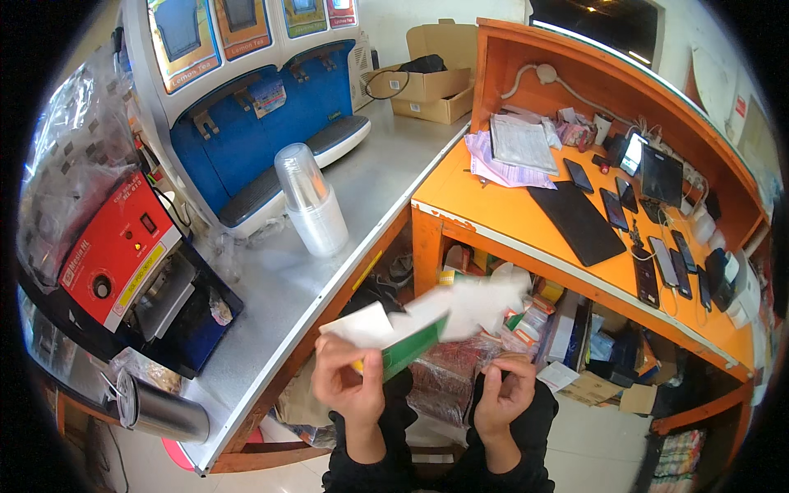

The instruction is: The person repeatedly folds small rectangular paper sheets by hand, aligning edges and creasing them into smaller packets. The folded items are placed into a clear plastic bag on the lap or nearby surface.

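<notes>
My left hand (351,382) grips a small carton (410,348) with a green side and white flaps that stand up. Out of its far end extends a white, motion-blurred bundle (487,305), perhaps thin plastic or paper; its exact kind is unclear. To the right of the carton is my right hand (506,394), thumb and fingertips pinched together, with nothing visible between them. Both hands hang in front of the gap between the metal counter (271,302) and the orange desk (493,203).
Nested clear plastic cups (317,215) stand before a drink dispenser (259,123). A red cup sealer (123,246) and a steel canister (163,407) occupy the counter's near left. Several phones (613,209) and a black flat panel (576,222) lie on the desk. Cardboard boxes (431,86) sit behind.
</notes>
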A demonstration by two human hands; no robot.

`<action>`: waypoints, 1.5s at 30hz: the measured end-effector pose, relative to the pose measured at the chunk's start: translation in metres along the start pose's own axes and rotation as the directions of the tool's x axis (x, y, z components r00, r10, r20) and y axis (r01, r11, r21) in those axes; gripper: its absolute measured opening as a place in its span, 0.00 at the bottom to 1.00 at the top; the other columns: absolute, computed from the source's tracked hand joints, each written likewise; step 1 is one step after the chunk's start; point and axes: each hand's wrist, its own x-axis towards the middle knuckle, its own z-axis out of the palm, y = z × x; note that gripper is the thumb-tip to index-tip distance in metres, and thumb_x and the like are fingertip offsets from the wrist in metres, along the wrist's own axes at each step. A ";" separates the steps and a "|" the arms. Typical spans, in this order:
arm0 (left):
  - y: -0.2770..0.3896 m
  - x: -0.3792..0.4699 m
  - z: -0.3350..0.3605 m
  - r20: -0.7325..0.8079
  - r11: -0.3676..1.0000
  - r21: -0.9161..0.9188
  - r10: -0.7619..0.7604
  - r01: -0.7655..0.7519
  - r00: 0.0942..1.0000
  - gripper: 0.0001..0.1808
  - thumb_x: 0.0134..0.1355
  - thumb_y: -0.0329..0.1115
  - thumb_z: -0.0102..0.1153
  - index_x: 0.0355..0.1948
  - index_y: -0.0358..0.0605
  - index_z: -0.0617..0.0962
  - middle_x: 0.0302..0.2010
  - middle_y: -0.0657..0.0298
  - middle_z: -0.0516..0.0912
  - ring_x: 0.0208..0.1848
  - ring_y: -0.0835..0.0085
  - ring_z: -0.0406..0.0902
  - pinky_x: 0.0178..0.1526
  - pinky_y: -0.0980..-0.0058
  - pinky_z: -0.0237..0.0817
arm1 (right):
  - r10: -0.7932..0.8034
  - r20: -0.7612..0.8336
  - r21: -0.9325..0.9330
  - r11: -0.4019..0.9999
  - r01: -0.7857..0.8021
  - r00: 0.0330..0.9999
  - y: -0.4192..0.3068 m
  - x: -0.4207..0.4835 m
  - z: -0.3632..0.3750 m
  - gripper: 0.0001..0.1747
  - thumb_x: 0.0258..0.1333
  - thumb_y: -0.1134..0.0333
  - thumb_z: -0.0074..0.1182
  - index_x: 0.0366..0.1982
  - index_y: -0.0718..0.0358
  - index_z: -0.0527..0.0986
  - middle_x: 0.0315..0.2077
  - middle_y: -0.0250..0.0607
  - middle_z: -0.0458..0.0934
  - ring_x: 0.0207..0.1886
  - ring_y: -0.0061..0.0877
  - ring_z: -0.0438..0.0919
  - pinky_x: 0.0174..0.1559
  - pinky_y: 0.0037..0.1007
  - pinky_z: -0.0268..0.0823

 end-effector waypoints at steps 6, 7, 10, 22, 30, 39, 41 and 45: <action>-0.007 -0.049 0.028 0.348 0.821 0.128 0.488 -0.556 0.800 0.09 0.42 0.33 0.69 0.23 0.50 0.78 0.23 0.74 0.75 0.29 0.76 0.71 0.38 0.74 0.56 | 0.523 0.281 0.561 0.591 -0.579 0.805 -0.001 0.017 0.002 0.33 0.58 0.46 0.46 0.53 0.66 0.60 0.49 0.46 0.67 0.53 0.31 0.68 0.55 0.34 0.61; -0.012 -0.058 0.042 0.365 0.824 0.078 0.500 -0.561 0.785 0.09 0.42 0.33 0.69 0.24 0.51 0.79 0.24 0.75 0.76 0.30 0.76 0.73 0.39 0.74 0.56 | 0.540 0.311 0.659 0.470 -0.587 0.782 0.001 0.022 -0.004 0.34 0.57 0.45 0.48 0.54 0.65 0.59 0.52 0.46 0.66 0.55 0.32 0.67 0.56 0.35 0.60; -0.020 -0.075 0.059 0.608 0.940 -0.091 0.313 -0.328 0.729 0.07 0.46 0.34 0.65 0.28 0.49 0.79 0.27 0.70 0.79 0.32 0.72 0.75 0.42 0.73 0.57 | 0.545 0.075 0.380 0.758 -0.530 0.835 0.014 0.036 -0.019 0.27 0.58 0.62 0.51 0.55 0.66 0.59 0.48 0.44 0.70 0.53 0.27 0.68 0.57 0.28 0.59; -0.023 -0.045 0.036 0.704 0.358 -0.266 -0.562 0.895 0.434 0.33 0.66 0.59 0.33 0.63 0.47 0.56 0.60 0.60 0.64 0.60 0.67 0.63 0.59 0.65 0.55 | -0.223 0.259 -0.454 0.831 0.323 0.940 0.009 0.015 -0.005 0.17 0.28 0.75 0.65 0.29 0.53 0.81 0.30 0.34 0.74 0.38 0.32 0.76 0.44 0.34 0.71; -0.025 -0.015 0.017 0.585 0.572 -0.207 -0.578 0.794 0.569 0.24 0.55 0.26 0.60 0.52 0.32 0.68 0.46 0.59 0.76 0.47 0.73 0.74 0.47 0.76 0.65 | -0.286 0.266 -0.415 0.828 0.377 0.921 0.006 0.010 0.002 0.17 0.27 0.70 0.66 0.29 0.51 0.80 0.29 0.33 0.74 0.35 0.31 0.76 0.45 0.37 0.71; -0.059 -0.048 0.007 0.630 0.986 0.077 -0.162 0.147 0.759 0.13 0.53 0.29 0.64 0.39 0.37 0.79 0.39 0.60 0.81 0.42 0.76 0.76 0.45 0.73 0.68 | 0.182 0.016 0.055 0.982 -0.183 0.983 0.010 0.011 0.006 0.06 0.39 0.79 0.59 0.24 0.66 0.75 0.28 0.40 0.73 0.34 0.29 0.75 0.45 0.33 0.69; -0.071 -0.067 0.015 0.539 0.981 0.169 -0.175 0.097 0.824 0.17 0.56 0.32 0.61 0.45 0.38 0.76 0.44 0.59 0.79 0.45 0.73 0.74 0.48 0.72 0.66 | 0.177 -0.011 -0.070 0.982 -0.177 0.984 0.010 0.013 0.004 0.06 0.40 0.80 0.60 0.24 0.67 0.74 0.28 0.39 0.72 0.34 0.26 0.73 0.42 0.29 0.68; -0.078 -0.083 0.015 0.445 0.962 0.143 -0.272 0.233 0.853 0.17 0.56 0.32 0.61 0.46 0.38 0.75 0.45 0.58 0.78 0.45 0.73 0.74 0.48 0.72 0.66 | 0.066 -0.051 -0.218 0.973 -0.075 0.997 0.013 0.019 -0.001 0.08 0.37 0.79 0.62 0.24 0.66 0.75 0.28 0.40 0.72 0.34 0.29 0.74 0.41 0.29 0.69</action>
